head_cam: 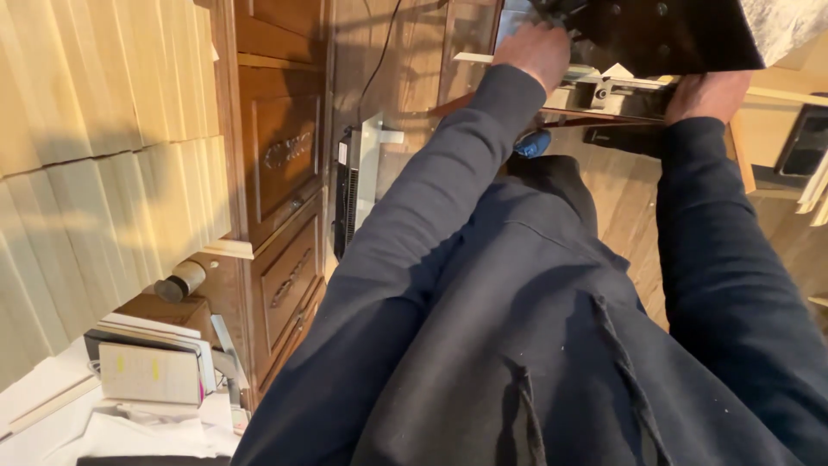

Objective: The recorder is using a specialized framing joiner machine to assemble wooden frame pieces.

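Grip, left hand (536, 53): closed over the upper left edge of the black machine (664, 34), knuckles toward the camera; what the fingers clasp beneath is hidden.
Grip, right hand (707, 93): pressed against the underside of the black machine's lower edge; fingers are out of sight, so whether they clench cannot be told.
Black machine: dark, glossy body at the top of the view, spanning the gap between both hands; pale metal fittings (608, 86) lie just below it.
Pale wooden strip (473, 58): juts out leftward from the machine, just beside the left hand.
Blue object (532, 142): small, rounded, below the machine, touching the left sleeve.
Sleeves and torso (517, 328): dark hooded garment, filling the view below the machine.
Wooden floor (625, 190): visible under the machine, between the arms.
Grey flat appliance (358, 181): stands on edge, left of the machine and well apart from it.
Carved wooden cabinet (280, 164): further left, drawers with metal pulls.
Stacked pale boards (103, 155): far left.
Books and papers (151, 367): lower left corner, farthest from the machine.
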